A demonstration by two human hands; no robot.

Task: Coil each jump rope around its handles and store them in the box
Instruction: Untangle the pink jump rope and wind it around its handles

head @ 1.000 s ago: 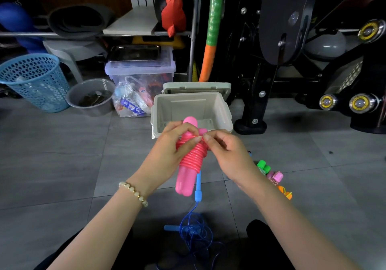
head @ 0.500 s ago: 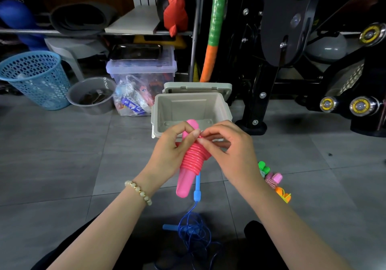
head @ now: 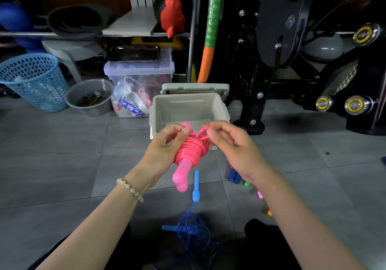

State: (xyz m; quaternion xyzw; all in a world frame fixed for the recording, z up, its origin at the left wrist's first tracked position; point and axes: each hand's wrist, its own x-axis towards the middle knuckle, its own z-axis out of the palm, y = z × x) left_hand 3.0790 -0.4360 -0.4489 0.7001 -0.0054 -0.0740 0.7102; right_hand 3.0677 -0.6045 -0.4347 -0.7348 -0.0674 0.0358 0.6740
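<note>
My left hand (head: 165, 146) grips the pink jump rope (head: 189, 155), its cord coiled tightly round the two pink handles. My right hand (head: 231, 144) pinches a loose loop of the pink cord at the top of the coil. Both hands hover just in front of the open grey box (head: 189, 111), which looks empty, its lid (head: 195, 87) leaning behind it. On the floor below lies a blue jump rope (head: 195, 223), uncoiled in a tangle. More rope handles (head: 235, 175) in dark blue, green, pink and orange lie to the right, partly hidden by my right forearm.
A blue mesh basket (head: 33, 81), a grey bucket (head: 88, 96) and a clear storage bin (head: 139, 73) with a plastic bag stand at the back left. Black gym equipment (head: 292, 50) fills the back right. Grey tiled floor lies around the box.
My right hand has pulled a loop of pink cord up and out at the top of the coil. The bundle has tilted and risen slightly toward the box.
</note>
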